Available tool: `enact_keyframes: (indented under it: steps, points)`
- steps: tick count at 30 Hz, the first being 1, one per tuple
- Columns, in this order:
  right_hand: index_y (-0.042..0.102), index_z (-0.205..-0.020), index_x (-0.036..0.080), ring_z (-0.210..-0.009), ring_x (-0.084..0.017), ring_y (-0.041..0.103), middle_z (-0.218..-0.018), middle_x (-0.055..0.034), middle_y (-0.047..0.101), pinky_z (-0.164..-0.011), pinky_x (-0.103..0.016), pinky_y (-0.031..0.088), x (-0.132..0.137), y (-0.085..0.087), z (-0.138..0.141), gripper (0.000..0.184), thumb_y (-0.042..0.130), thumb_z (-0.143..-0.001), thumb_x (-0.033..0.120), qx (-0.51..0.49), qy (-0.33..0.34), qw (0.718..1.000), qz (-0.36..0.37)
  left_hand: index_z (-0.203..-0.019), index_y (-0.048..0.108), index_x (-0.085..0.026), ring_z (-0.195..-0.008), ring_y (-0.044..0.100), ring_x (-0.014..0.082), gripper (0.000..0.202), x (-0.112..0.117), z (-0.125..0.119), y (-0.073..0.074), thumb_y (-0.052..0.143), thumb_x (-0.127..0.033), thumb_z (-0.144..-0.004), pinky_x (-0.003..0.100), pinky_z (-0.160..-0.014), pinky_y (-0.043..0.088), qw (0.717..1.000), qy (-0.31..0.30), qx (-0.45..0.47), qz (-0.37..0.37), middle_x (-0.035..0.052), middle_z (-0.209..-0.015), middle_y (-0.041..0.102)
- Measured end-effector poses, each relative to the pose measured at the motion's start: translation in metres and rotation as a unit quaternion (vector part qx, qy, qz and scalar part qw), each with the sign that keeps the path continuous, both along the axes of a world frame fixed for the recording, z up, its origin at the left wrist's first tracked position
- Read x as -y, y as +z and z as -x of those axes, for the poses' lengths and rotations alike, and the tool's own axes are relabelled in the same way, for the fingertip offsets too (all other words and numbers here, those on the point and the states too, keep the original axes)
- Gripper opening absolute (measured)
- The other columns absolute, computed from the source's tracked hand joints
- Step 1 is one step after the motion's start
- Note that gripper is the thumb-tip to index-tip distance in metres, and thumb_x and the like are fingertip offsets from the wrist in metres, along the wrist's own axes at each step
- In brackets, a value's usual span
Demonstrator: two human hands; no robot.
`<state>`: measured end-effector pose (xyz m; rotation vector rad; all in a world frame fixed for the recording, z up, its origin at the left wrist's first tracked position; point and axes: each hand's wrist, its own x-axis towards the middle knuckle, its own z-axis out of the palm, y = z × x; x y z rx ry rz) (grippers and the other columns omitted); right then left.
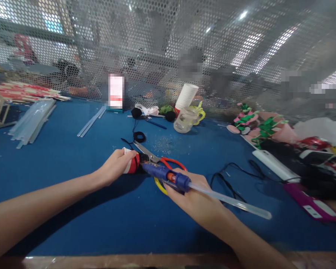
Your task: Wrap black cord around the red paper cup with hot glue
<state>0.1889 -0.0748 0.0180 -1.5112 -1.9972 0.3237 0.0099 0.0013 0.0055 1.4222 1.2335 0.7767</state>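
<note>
My left hand (114, 167) is closed around a small paper cup (131, 165), which lies on its side. Red and black cord or yarn seems to be wrapped about it. In my right hand (194, 200) is a blue hot glue gun (159, 172), its nozzle close to the black part of the cup; I cannot tell whether they touch. A long clear glue stick (235, 201) juts from the gun's back end. Just behind the gun lie scissors (148, 152) with red and yellow handles. A coil of black cord (139, 137) rests beyond the cup.
Glue sticks (35, 119) are piled at the left, near red and white sticks (28, 91). A lit phone (116, 91), stacked paper cups (187, 97) and a clear jar (184, 121) stand toward the mesh screen. On the right are craft flowers (266, 129) and a purple-white power strip (310, 201).
</note>
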Motion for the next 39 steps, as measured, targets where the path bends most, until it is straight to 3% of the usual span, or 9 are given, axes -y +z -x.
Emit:
enact_keyframes:
  steps: [12,18,25,31,39]
  points:
    - [0.052,-0.064,0.018,-0.048,-0.008,0.047,-0.057,0.0030,0.053,-0.048,-0.018,0.037,0.003,-0.004,0.000,0.007,0.048,-0.067,0.013,0.005,0.040,0.999,0.006,-0.058,0.051,-0.013,-0.039,0.042,0.0104,0.026,-0.005,0.001,-0.006,0.043,-0.037,-0.064,0.021,-0.037,0.024,0.998,0.047,-0.014,0.025,-0.0014,-0.044,0.046]
    - [0.052,-0.060,0.018,-0.047,-0.009,0.046,-0.054,0.0021,0.052,-0.046,-0.019,0.036,0.002,0.001,0.000,0.008,0.049,-0.068,0.017,0.014,0.007,1.000,0.003,-0.057,0.052,-0.013,-0.037,0.040,0.0098,0.027,-0.004,0.002,-0.005,0.043,-0.038,-0.065,0.021,-0.036,0.024,1.000,0.022,0.005,0.007,-0.0024,-0.041,0.043]
    - [0.052,-0.061,0.019,-0.047,-0.009,0.047,-0.055,0.0029,0.053,-0.046,-0.019,0.036,0.003,0.001,0.000,0.010,0.047,-0.068,0.015,0.019,0.037,0.999,0.027,-0.057,0.051,-0.014,-0.036,0.040,0.0095,0.027,-0.006,0.003,-0.009,0.043,-0.038,-0.066,0.021,-0.036,0.025,0.999,0.033,-0.009,0.016,-0.0025,-0.041,0.043]
    - [0.051,-0.060,0.018,-0.046,-0.009,0.045,-0.052,0.0028,0.051,-0.045,-0.020,0.037,-0.001,0.000,-0.004,0.008,0.050,-0.068,0.021,-0.002,0.005,1.000,0.022,-0.059,0.052,-0.013,-0.040,0.039,0.0097,0.028,0.000,-0.001,0.001,0.040,-0.036,-0.068,0.021,-0.039,0.026,1.000,-0.003,-0.015,0.000,-0.0018,-0.045,0.046]
    - [0.051,-0.061,0.017,-0.048,-0.010,0.049,-0.055,0.0015,0.054,-0.049,-0.020,0.040,-0.008,0.011,0.000,0.009,0.048,-0.068,0.022,-0.057,-0.007,0.998,0.026,-0.054,0.044,-0.015,-0.042,0.029,0.0080,0.032,0.004,0.000,-0.001,0.035,-0.041,-0.071,0.020,-0.041,0.021,0.995,-0.042,-0.072,-0.048,-0.0051,-0.044,0.032]
